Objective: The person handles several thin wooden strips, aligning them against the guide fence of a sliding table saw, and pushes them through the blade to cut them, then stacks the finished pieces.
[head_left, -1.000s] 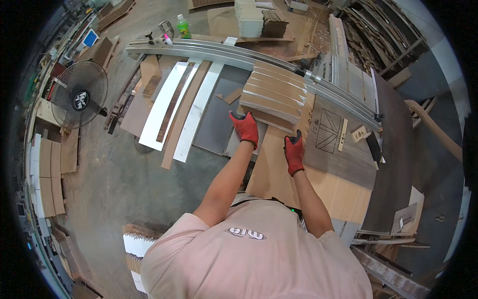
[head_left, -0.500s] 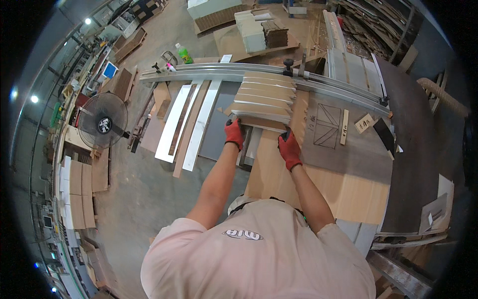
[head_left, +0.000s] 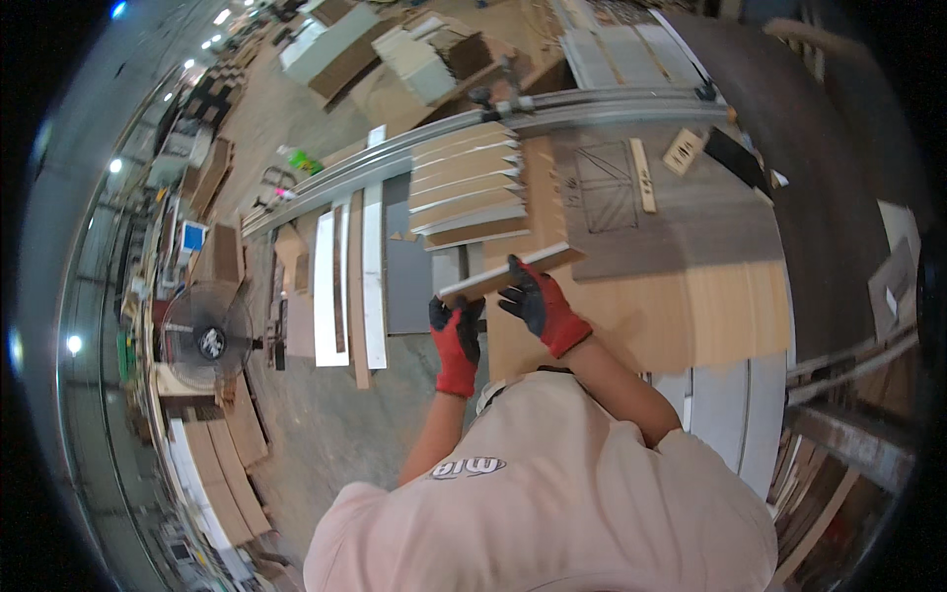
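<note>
A short wooden board piece (head_left: pixel 508 276) with a white long edge is held in front of me, tilted with its right end farther away. My left hand (head_left: pixel 457 343), in a red and black work glove, grips its left end from below. My right hand (head_left: pixel 541 308), gloved alike, holds the board near its middle, with one finger up against the white edge. Just beyond lies a row of overlapping board pieces (head_left: pixel 466 187) with white edges and jagged right ends, apart from the held piece.
A metal guide rail (head_left: pixel 395 158) runs behind the row. Long white and brown strips (head_left: pixel 373 276) lie left of it. A pale wood panel (head_left: pixel 681 306) and a grey-brown board (head_left: pixel 631 232) with a pencil drawing extend right. A fan (head_left: pixel 209 335) stands at left.
The nearest board piece has come away from the row toward me, in both hands, and now tilts. My view has turned, shifting the surroundings.
</note>
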Motion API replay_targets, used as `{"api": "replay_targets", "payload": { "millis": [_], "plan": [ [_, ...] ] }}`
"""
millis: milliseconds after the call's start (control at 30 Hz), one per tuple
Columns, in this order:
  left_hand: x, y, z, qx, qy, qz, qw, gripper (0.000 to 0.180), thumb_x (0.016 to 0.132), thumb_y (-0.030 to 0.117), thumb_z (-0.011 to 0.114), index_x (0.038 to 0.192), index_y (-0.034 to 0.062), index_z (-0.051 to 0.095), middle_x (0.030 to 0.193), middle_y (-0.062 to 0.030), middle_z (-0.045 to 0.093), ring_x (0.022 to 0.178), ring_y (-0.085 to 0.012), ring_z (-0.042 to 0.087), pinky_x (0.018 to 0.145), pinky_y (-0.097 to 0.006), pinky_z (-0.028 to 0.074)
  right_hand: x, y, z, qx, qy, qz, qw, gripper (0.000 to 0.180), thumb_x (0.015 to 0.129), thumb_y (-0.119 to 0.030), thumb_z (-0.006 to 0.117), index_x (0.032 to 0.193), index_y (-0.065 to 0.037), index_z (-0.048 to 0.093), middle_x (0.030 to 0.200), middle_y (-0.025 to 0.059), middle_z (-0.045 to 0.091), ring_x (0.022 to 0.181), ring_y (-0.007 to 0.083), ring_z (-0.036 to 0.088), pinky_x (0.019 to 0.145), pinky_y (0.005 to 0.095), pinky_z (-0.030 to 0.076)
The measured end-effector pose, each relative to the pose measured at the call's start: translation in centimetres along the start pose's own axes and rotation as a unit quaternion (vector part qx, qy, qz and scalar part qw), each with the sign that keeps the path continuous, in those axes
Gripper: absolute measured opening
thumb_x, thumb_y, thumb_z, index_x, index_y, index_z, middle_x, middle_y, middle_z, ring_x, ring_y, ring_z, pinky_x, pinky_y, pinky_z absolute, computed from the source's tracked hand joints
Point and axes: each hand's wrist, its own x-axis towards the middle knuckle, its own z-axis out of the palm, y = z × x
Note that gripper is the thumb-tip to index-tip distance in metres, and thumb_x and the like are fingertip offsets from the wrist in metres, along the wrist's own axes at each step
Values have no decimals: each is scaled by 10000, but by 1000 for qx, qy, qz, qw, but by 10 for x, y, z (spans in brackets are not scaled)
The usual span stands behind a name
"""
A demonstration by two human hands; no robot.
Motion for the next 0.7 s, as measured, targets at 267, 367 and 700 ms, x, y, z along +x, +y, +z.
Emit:
{"api": "replay_targets", "payload": {
  "millis": [267, 367, 700],
  "plan": [
    [-49, 46, 34, 366, -105, 77, 922, 372, 766, -122, 659, 974, 78, 425, 1040, -108, 595, 942, -189, 618, 760, -290, 504, -68, -50, 55, -222, -129, -135, 957, 473, 888, -23, 626, 1340, -16, 487, 1240, 149, 625, 1087, 233, 636, 924, 353, 532],
    [-50, 67, 46, 208, -174, -24, 962, 371, 766, -119, 667, 998, 71, 449, 1108, -123, 610, 963, -201, 622, 753, -286, 500, -80, -55, 63, -253, -150, -143, 945, 475, 879, 14, 621, 1334, -1, 487, 1237, 135, 632, 1070, 210, 639, 900, 314, 522],
    [-40, 98, 64, 244, -226, -116, 936, 221, 835, -53, 655, 939, 41, 483, 1047, -147, 659, 918, -250, 682, 750, -316, 532, -101, -68, 67, -265, -178, -158, 934, 492, 875, 10, 626, 1342, 13, 470, 1218, 140, 636, 1045, 219, 657, 891, 323, 533]
  ]
}}
